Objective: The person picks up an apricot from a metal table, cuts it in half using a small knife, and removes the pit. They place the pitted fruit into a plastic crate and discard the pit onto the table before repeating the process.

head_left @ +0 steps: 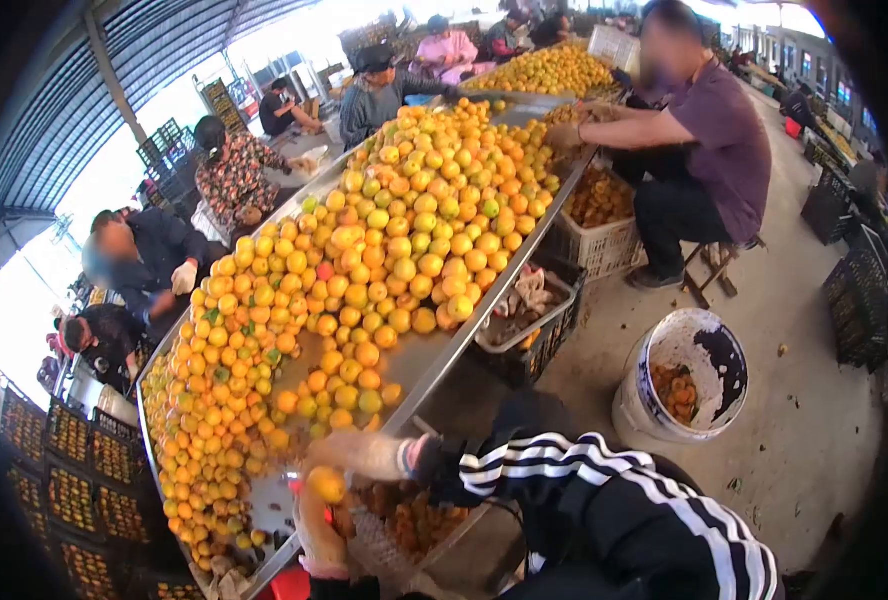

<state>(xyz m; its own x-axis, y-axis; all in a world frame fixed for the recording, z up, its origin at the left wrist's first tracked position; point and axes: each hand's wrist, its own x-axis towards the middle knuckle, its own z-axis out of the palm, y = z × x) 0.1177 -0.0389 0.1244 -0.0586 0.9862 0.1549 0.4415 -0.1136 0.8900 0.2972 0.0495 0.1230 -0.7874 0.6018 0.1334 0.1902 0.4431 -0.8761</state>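
Observation:
Both my hands, in pale gloves, meet over the near edge of a metal table point(434, 375). My left hand point(319, 535) comes up from below with its fingers closed around a round orange fruit point(327, 484). From the right, under a black sleeve with white stripes, my right hand point(354, 455) reaches over the top of that fruit, its fingers curled and blurred. A small red piece point(296, 486) shows at its fingertips; what it belongs to is hidden. Below my hands a crate point(454, 540) holds orange peelings. A large heap of the same fruit point(404, 230) covers the table.
A white bucket point(629, 395) with peelings stands at the right. Along the table edge are a dark crate point(524, 350) and a pale crate point(594, 245). A person in a purple shirt point(719, 150) sits beyond them; several others work opposite. Black crates of fruit point(69, 435) are stacked left.

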